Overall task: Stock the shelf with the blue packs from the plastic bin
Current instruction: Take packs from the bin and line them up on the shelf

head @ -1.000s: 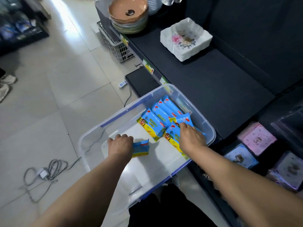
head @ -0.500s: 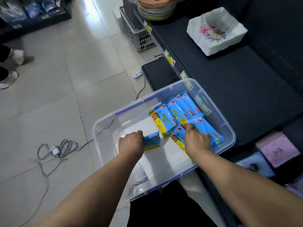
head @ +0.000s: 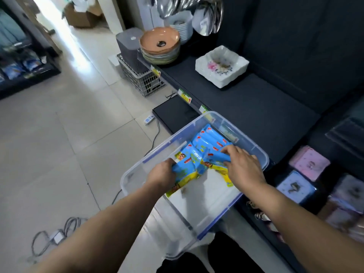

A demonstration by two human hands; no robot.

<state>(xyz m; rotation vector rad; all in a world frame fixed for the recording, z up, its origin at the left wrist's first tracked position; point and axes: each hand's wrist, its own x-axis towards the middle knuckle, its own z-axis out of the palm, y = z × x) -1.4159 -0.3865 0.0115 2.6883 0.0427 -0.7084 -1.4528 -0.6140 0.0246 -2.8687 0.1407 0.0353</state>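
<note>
A clear plastic bin (head: 136, 170) with blue trim sits at my knees beside the dark shelf (head: 256, 107). Several blue packs (head: 208, 140) with yellow ends lie bunched in the bin's far half. My left hand (head: 161, 175) is closed around the near left packs (head: 185, 170). My right hand (head: 242, 166) grips packs on the right side of the bunch, fingers over their tops. The near half of the bin shows its white bottom. No blue packs are on the shelf.
A white flowered square dish stack (head: 221, 67) and stacked orange bowls (head: 160, 46) stand on the shelf. Pink and blue cloth packs (head: 309, 164) fill the lower shelf at right. A grey crate (head: 141, 79), power strip (head: 148, 119) and cable coil (head: 57, 235) lie on the tiled floor.
My left hand moved right with its single pack into the bunch. Both hands now press the packs together from either side. The head has tilted up, showing more of the shelf.
</note>
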